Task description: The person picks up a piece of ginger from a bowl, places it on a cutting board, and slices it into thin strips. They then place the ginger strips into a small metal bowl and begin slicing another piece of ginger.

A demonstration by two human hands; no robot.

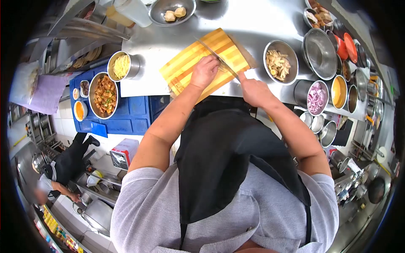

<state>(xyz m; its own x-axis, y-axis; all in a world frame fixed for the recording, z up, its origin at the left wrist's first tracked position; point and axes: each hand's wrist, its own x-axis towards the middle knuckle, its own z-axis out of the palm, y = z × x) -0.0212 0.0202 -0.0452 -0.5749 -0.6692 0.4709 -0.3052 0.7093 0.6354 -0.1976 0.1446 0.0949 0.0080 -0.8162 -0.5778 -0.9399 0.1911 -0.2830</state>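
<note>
A striped wooden cutting board (185, 59) lies at an angle on the steel table. My right hand (255, 90) is closed round the handle of a knife (215, 54), whose blade points up and left across the board. Just left of the blade, my left hand (205, 70) has its fingers curled down onto the board, over what looks like a small pale piece; most of it is hidden. Thin pale slices (222, 68) lie by the blade. To the right stands a steel bowl (267, 47) of pale cut pieces (278, 65).
Behind the board is a steel bowl (157, 20) with two pale chunks. Left are a pot of yellow shreds (122, 66) and a bowl of mixed food (105, 95). A pot of purple onion (317, 97) stands right. Another person (69, 162) works at the lower left.
</note>
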